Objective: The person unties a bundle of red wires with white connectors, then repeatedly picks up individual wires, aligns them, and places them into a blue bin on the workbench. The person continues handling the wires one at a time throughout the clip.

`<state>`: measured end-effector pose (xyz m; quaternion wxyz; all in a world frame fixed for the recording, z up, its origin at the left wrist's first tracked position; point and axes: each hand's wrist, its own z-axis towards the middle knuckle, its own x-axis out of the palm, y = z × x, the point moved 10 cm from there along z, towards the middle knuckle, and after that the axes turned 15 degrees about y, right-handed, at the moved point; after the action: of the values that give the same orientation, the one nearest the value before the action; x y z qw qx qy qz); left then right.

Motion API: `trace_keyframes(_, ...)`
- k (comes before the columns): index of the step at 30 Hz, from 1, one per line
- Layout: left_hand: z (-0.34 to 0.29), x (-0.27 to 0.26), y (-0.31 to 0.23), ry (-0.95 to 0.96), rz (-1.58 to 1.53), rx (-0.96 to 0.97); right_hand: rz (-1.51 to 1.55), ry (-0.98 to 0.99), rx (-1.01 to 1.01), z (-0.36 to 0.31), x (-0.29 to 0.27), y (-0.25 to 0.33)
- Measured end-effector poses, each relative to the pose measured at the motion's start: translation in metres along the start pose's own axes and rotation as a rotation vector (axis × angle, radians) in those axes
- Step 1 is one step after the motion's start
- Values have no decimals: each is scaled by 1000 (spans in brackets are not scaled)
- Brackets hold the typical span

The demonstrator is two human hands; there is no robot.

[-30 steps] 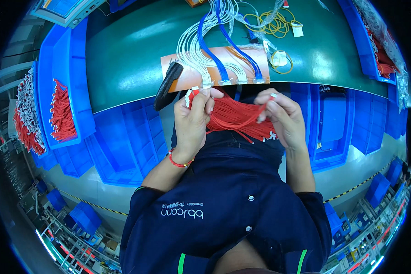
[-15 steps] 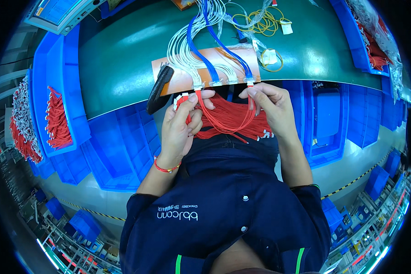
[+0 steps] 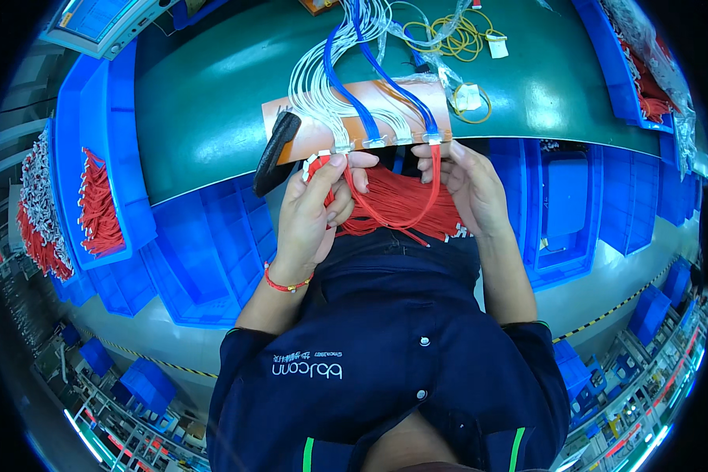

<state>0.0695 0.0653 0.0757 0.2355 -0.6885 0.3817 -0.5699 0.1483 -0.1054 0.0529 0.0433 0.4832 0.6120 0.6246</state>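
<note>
My left hand (image 3: 316,197) is closed around red wire harnesses (image 3: 313,167) with white connectors at their ends. Its thumb and forefinger are beside the left socket on the orange board (image 3: 297,151), where red wires hang down. A loop of red wire (image 3: 401,223) runs across to the right socket (image 3: 433,139), where a white plug meets the board's front edge. My right hand (image 3: 476,189) is next to that plug, thumb apart from the bent fingers, which sit behind the hanging wires. White wires (image 3: 311,79) and blue wires (image 3: 338,79) lead from the board's back.
A pile of red harnesses (image 3: 405,197) lies across my lap. The black clamp handle (image 3: 278,153) juts from the board's left end. On the green table (image 3: 204,118) are yellow bands (image 3: 452,39). Blue bins (image 3: 138,157) stand left and right, and a screened instrument (image 3: 102,23) stands far left.
My right thumb has come away from the right plug and its wires, and the fingers have loosened. The red wires there now hang straighter. My left hand has hardly moved.
</note>
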Motion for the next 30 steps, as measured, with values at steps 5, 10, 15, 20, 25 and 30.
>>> trace_keyframes(5,2,1,1,-8,-36,17,-882,-1,-48,7,12,-11)
trace_keyframes(10,3,3,0,0,-35,13,-1403,86,-177,27,51,-23)
trace_keyframes(15,2,-1,0,-56,105,18,-1237,29,-140,21,44,-17)
trace_keyframes(20,-5,14,2,19,142,35,-1048,49,-75,9,39,-7)
trace_keyframes(25,-23,35,28,194,-236,-155,-654,70,-69,0,39,-9)
trace_keyframes(30,-28,21,37,-24,-166,-144,-784,75,-225,-8,58,16)
